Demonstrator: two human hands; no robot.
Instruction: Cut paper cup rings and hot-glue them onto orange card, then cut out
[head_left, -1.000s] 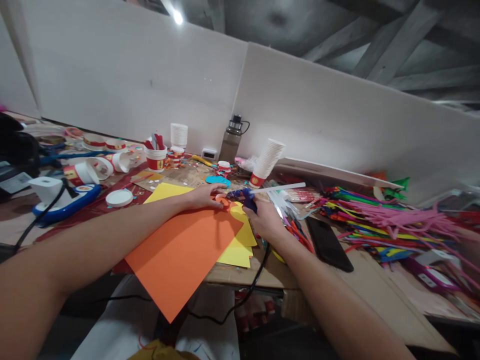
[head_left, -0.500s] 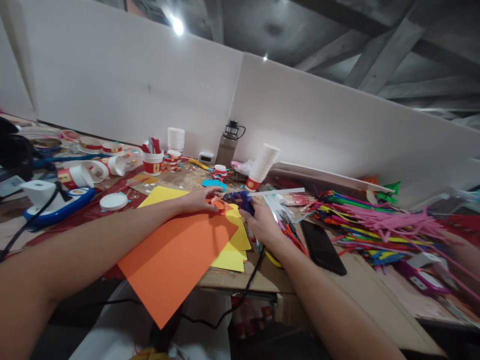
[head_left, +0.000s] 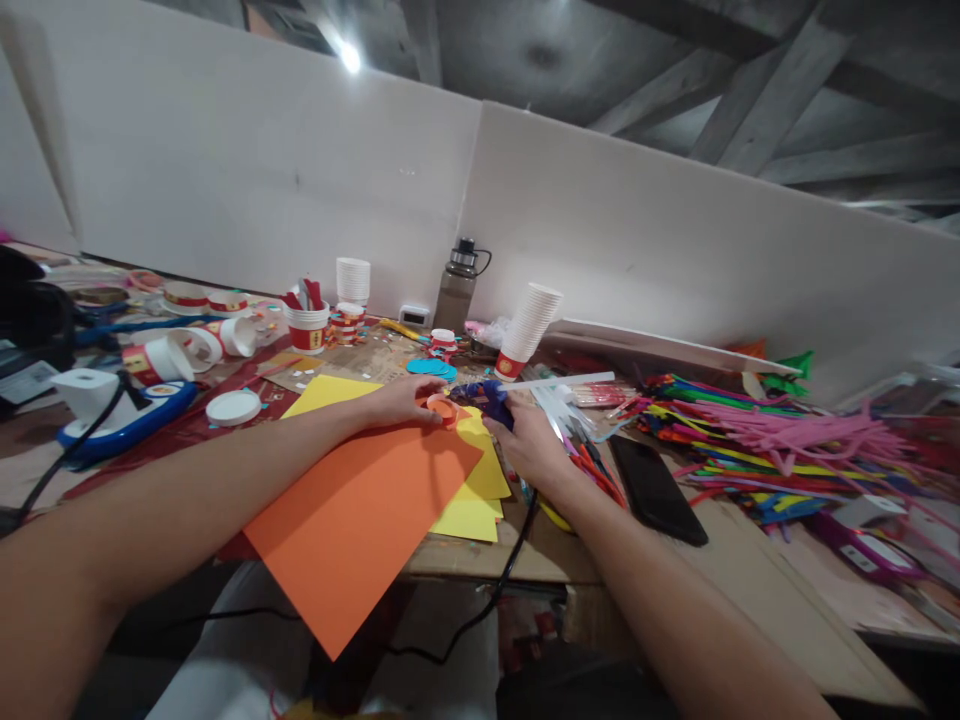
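Note:
My left hand is closed in a pinch on a small orange paper ring, held over the top corner of a large orange paper sheet. My right hand grips a blue glue gun; its nozzle points left at the ring, and a white glue stick juts out behind it. The gun's black cord drops off the table's front edge. Yellow paper sheets lie under the orange sheet.
A black phone lies right of my right hand, with a heap of coloured pipe cleaners beyond. A stack of white paper cups, a grey bottle, red-and-white cups and a blue-and-white device stand around the table.
Both hands keep the same grip and stay together at the orange ring. Only the view has shifted slightly.

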